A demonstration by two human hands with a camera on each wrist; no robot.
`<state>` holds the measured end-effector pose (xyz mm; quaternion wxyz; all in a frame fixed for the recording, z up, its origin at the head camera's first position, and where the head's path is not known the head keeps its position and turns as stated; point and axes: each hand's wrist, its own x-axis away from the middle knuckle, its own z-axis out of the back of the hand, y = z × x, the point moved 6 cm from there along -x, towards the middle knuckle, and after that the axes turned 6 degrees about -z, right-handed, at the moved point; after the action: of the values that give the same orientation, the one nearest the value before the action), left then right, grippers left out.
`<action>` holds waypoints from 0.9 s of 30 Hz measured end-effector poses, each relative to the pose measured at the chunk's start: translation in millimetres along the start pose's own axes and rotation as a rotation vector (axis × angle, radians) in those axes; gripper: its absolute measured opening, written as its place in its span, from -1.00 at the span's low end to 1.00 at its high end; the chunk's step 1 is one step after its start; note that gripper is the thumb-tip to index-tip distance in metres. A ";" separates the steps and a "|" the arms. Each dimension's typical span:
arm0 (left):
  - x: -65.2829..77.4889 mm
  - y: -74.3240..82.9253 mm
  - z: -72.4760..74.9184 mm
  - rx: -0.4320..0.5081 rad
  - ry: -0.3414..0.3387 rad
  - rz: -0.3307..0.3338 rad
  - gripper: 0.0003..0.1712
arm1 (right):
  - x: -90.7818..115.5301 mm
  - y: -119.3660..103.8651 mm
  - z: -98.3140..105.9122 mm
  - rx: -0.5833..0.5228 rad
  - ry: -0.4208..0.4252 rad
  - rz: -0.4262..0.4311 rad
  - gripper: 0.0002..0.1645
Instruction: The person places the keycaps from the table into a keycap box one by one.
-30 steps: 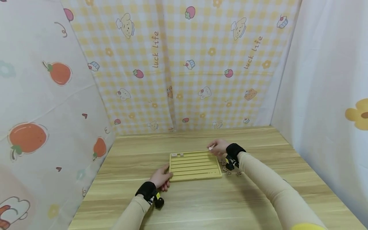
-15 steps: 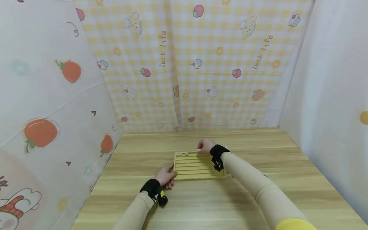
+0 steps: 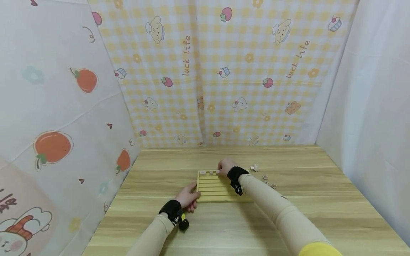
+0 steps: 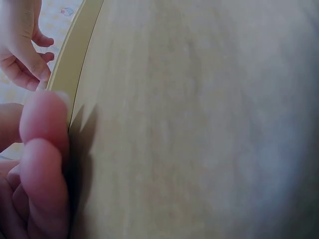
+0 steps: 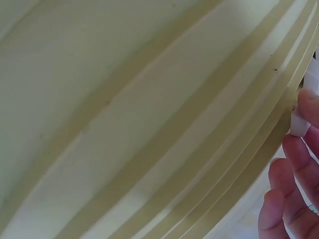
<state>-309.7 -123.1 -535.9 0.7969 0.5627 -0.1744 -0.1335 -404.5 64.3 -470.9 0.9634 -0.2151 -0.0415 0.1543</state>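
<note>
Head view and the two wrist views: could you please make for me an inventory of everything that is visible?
Ridged tray: one, yellow, on the table
Set pieces: two, pale, far row of the tray, left end
Pinched piece: one, whitish, in the right hand at the far row
Loose pieces: at least five, pale to brownish, right of the tray
Table: one, light wood-grain, underneath
Checked cloth: one, yellow and white, printed, behind
Side cloths: two, white with prints, left and right
Wristbands: two, black, one per wrist
Sleeves: two, beige; yellow at the right one's lower end
Left hand: one, at the tray's left edge
Right hand: one, at the far row
</note>
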 end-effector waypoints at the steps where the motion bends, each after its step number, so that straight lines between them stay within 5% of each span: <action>1: 0.7 0.7 -0.5 -0.004 0.001 -0.003 -0.20 | 0.1 -0.1 -0.1 0.016 0.004 -0.006 -0.90; 27: -1.8 0.7 -1.0 0.013 0.011 0.005 -0.21 | -3.9 0.4 -8.7 0.182 0.041 -0.004 -0.88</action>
<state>-310.9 -121.3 -535.8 0.7946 0.5681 -0.1722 -0.1271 -407.0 60.0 -479.0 0.9800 -0.1297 -0.0081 0.1511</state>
